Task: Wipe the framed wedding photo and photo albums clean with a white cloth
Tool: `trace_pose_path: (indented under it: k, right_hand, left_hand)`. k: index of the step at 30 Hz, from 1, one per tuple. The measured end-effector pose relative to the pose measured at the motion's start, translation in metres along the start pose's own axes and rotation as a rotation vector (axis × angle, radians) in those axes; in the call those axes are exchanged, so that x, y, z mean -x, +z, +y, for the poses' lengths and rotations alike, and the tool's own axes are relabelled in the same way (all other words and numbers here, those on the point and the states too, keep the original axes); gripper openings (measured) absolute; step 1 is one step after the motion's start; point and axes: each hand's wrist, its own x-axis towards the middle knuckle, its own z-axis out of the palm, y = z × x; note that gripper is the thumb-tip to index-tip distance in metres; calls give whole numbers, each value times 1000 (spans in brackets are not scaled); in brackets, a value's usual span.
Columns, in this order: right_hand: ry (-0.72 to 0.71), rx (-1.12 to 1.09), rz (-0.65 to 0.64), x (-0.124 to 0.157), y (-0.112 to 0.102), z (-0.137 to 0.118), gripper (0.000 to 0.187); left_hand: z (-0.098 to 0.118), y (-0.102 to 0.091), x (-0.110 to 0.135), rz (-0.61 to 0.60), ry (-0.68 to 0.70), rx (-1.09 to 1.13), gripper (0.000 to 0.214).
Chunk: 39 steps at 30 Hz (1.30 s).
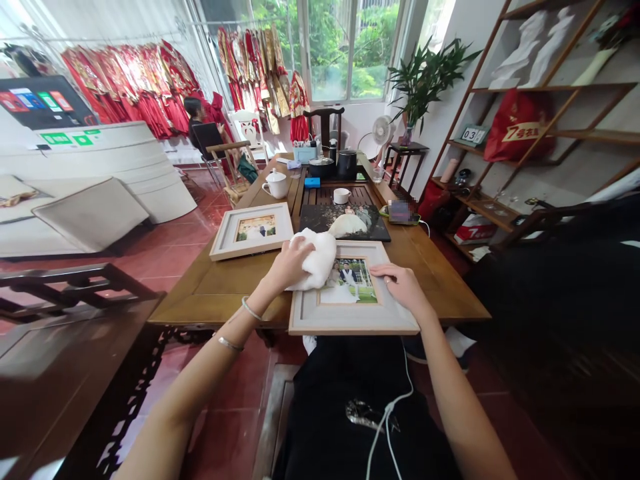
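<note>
Hands at a framed wedding photograph (353, 290) on a wooden table (215, 287).
The photograph lies face up at the table's near edge. The left hand (294, 262) grips a bunched white cloth (321, 260) over the frame's far left corner; the right hand (403, 285) rests open on the right border. A second framed photograph (256, 230) lies farther left, and a dark photo panel (345, 222) just beyond; a lidded white mug (276, 184) stands at far left.
</note>
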Motion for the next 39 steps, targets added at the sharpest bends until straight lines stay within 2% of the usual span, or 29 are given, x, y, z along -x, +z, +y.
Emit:
trace_pose_path:
  k: [4, 13, 16, 19, 22, 25, 33, 39]
  right_hand:
    - [2, 7, 0, 0, 1, 0, 43]
    - [0, 25, 23, 2, 3, 1, 43]
    - [-5, 27, 12, 2, 2, 2, 43]
    - [-17, 21, -14, 1, 0, 2, 43]
    - [-23, 20, -48, -1, -3, 2, 44]
    - [-27, 27, -72, -1, -5, 1, 43]
    - [-22, 37, -86, -2, -7, -1, 46]
    - [-21, 55, -84, 0, -7, -3, 49]
  left_hand:
    - [15, -9, 26, -34, -56, 57, 43]
    - [49, -28, 97, -88, 54, 97, 42]
    - [68, -28, 114, -132, -5, 52, 52]
    - [81, -26, 120, -151, -42, 1, 61]
    - [81, -21, 115, -123, -63, -10, 56]
    - [70, -13, 98, -91, -83, -27, 50]
    - [35, 3, 32, 10, -62, -70, 44]
    - [27, 8, -8, 108, -74, -103, 42]
